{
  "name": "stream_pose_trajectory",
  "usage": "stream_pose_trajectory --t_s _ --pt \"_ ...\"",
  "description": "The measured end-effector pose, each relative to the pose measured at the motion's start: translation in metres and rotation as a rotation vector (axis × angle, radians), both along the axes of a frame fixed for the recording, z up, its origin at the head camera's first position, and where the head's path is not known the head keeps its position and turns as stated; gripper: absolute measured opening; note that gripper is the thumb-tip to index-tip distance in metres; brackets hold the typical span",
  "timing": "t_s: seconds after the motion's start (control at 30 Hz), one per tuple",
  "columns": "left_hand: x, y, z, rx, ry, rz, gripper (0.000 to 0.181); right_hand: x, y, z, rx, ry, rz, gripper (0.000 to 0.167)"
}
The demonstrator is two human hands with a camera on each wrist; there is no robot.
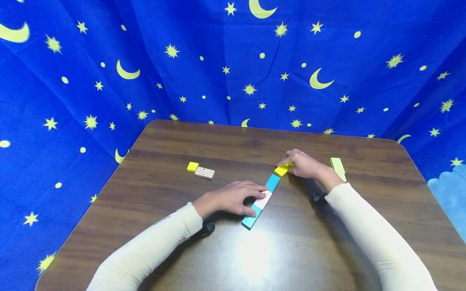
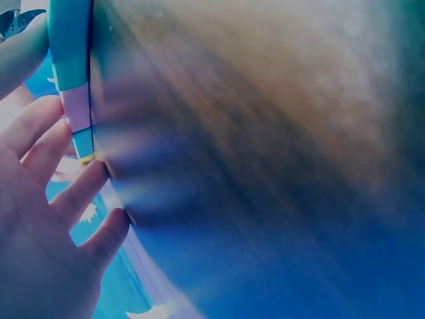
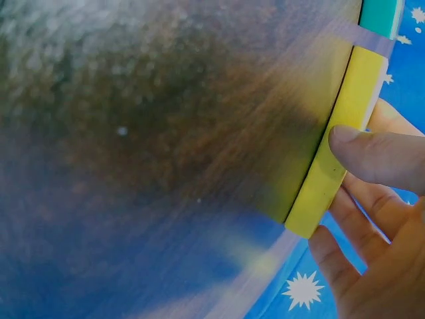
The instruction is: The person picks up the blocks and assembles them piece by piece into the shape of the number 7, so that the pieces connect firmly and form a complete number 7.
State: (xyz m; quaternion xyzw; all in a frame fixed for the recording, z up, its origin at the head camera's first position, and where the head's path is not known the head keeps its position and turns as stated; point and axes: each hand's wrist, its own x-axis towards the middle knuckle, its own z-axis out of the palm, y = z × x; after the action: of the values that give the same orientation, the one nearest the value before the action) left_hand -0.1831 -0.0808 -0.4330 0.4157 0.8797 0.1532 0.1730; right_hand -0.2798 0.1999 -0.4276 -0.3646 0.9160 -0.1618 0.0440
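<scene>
A near blue block (image 1: 250, 221), a pale pink-white block (image 1: 263, 201) and a far blue block (image 1: 273, 182) lie end to end in a slanting row. My left hand (image 1: 238, 197) rests along the row's left side, its fingers spread and fairly straight, with thumb and index finger touching the blocks. Beyond the far blue block, my right hand (image 1: 305, 165) pinches a yellow block (image 3: 339, 146) between thumb and fingers. In the right wrist view a small gap parts this yellow block from the blue-green block (image 3: 380, 16). The right fingers partly cover the yellow block in the head view.
Left on the brown table (image 1: 164, 145), a small yellow block (image 1: 192, 166) touches a whitish block (image 1: 204, 173) with small marks. Light green blocks (image 1: 337, 165) lie beyond the right wrist. A blue curtain (image 1: 218, 60) with stars and moons hangs behind the table.
</scene>
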Motion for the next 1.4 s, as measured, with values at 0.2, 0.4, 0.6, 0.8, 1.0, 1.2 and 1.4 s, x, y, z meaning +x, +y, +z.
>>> stream_pose_trajectory --t_s 0.2,0.4,0.6,0.8,1.0,1.2,1.4 --pt "-0.002 0.000 0.000 0.016 0.001 -0.012 0.061 0.000 0.000 0.004 -0.007 -0.018 -0.005 0.041" --pt "-0.002 -0.001 -0.001 0.017 -0.016 -0.005 0.062 -0.001 -0.005 0.000 -0.005 -0.001 0.029 0.039" --pt "-0.002 -0.001 0.000 0.020 -0.032 0.005 0.062 0.000 -0.008 -0.001 0.003 -0.008 0.027 0.041" --pt "-0.002 -0.001 0.000 0.019 -0.025 -0.001 0.062 0.002 -0.009 -0.002 0.011 -0.036 -0.006 0.043" --pt "-0.002 0.000 0.002 0.006 -0.040 0.008 0.062 0.003 -0.009 0.000 -0.030 -0.007 0.033 0.043" --pt "-0.001 -0.001 0.002 -0.002 -0.042 0.012 0.062 0.004 -0.010 0.001 -0.019 -0.027 0.022 0.044" --pt "0.000 -0.001 0.002 0.003 -0.039 0.010 0.061 0.005 -0.010 0.000 -0.011 0.003 0.033 0.047"
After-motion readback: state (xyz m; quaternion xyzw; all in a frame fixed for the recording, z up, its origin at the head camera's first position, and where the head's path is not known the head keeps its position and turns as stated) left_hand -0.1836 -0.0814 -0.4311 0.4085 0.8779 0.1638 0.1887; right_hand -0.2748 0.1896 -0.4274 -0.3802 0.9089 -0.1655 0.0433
